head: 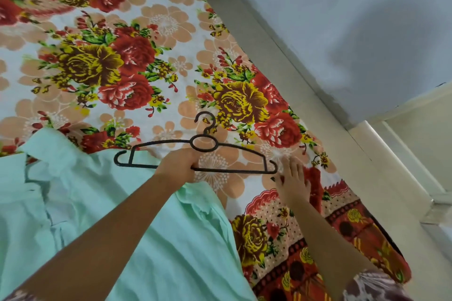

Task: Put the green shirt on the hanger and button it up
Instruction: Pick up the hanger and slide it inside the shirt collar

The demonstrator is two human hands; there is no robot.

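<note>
Green shirt (pixel 186 247): pale mint cloth, creased, lying flat on the floral bed sheet (pixel 122 68) and filling the view from 6 to 9 o'clock. A collar-like fold sits at its 10 o'clock corner, and a lighter panel with darker seams shows along its 9 o'clock side. Buttons cannot be made out, nor whether the front is fastened. Hanger (pixel 232 170): black, thin, not inside the shirt. It has a hook pointing to 12 o'clock, a ring below the hook, two sloped shoulders, a straight bottom bar and a small upturned notch at each end. It lies just beyond the shirt's 1 o'clock edge, and its 9 o'clock end overlaps the green cloth in view. Whether it rests on the sheet or is lifted clear cannot be told. Left hand (pixel 179 166): fingers curled round the bottom bar near its middle, gripping the hanger, forearm crossing the shirt from 7 o'clock. Right hand (pixel 293 182): fingers straight and spread, holding nothing, palm down over the sheet just beside the hanger's 3 o'clock end; contact with that end cannot be confirmed. A patterned sleeve (pixel 374 286) shows at 5 o'clock. A pale ledge (pixel 281 56) and a grey wall (pixel 342 32) border the bed toward 2 o'clock.
</note>
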